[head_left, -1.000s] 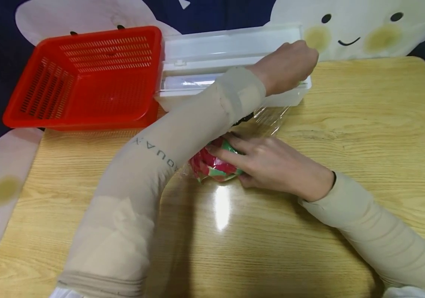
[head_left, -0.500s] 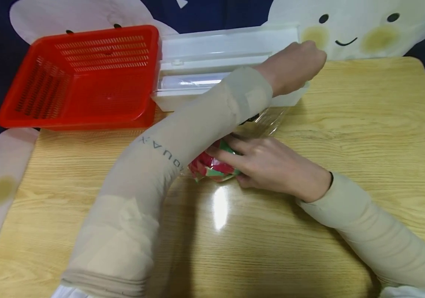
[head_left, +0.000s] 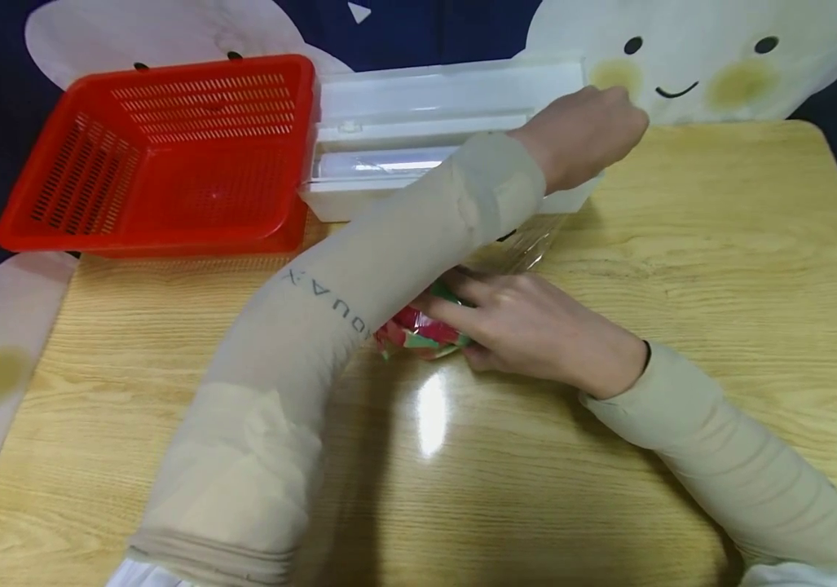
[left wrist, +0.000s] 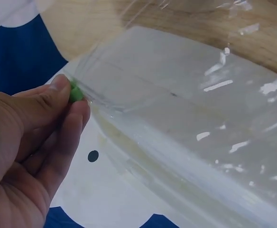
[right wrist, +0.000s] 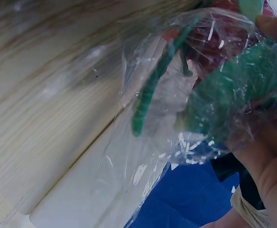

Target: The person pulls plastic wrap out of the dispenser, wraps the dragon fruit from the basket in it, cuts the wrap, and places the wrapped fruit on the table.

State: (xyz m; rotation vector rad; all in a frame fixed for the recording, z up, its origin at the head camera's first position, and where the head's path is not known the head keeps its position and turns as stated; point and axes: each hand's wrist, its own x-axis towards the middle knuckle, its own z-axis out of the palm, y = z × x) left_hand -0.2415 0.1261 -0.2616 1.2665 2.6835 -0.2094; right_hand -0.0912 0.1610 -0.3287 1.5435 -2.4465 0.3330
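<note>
My left hand [head_left: 587,134] reaches across to the right end of the white plastic wrap dispenser [head_left: 359,200]. In the left wrist view its thumb and fingers pinch a small green slide cutter [left wrist: 76,93] at the dispenser's edge, with clear plastic wrap [left wrist: 219,85] stretched beside it. Nearer on the table, my right hand [head_left: 528,326] grips a red and green artificial flower [head_left: 429,330], partly hidden by the left sleeve. The right wrist view shows its green stem [right wrist: 150,90] and leaf [right wrist: 238,85] under crinkled clear wrap. Wrap runs from the flower towards the dispenser.
A red plastic basket [head_left: 213,240] stands left of the dispenser. Inside the dispenser lies a roll of plastic wrap [head_left: 381,161], its lid [head_left: 447,86] raised at the back. A patterned cloth [head_left: 711,49] hangs behind the wooden table [head_left: 711,244].
My left hand has slid a little to the right along the dispenser, with the left forearm following. The right hand keeps its hold on the flower in nearly the same place.
</note>
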